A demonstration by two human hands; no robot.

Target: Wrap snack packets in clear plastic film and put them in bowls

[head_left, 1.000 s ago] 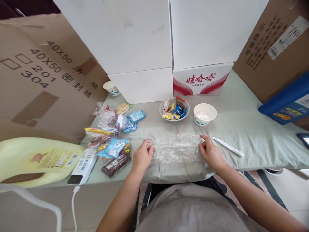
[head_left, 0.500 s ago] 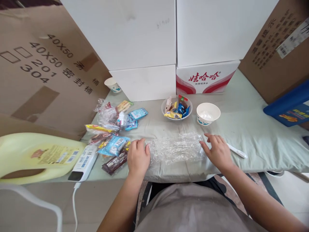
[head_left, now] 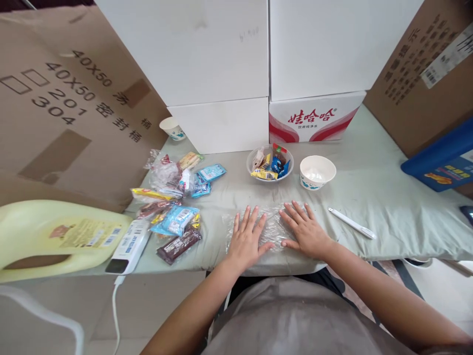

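Note:
A crinkled sheet of clear plastic wrap (head_left: 272, 224) lies on the green cloth in front of me. My left hand (head_left: 248, 237) rests flat on its left part with the fingers spread. On its right part lies my right hand (head_left: 306, 231), also flat, fingers apart. Both palms cover much of the film. Behind it stand a clear plastic bowl (head_left: 254, 176) of small wrapped snacks and a white paper bowl (head_left: 317, 172) with a blue pattern. To the right of my right hand is a white utility knife (head_left: 352, 223).
Snack packets (head_left: 176, 220) are heaped on the left, beside a white power bank (head_left: 129, 245) with a cable and a pale yellow jug (head_left: 74, 231). White boxes (head_left: 221, 125) wall off the back. Cardboard cartons flank both sides; a blue container (head_left: 439, 162) leans at right.
Both hands have moved inward from the two ends of the plastic wrap and now press flat on it with spread fingers. The white knife, partly covered before, is in full view.

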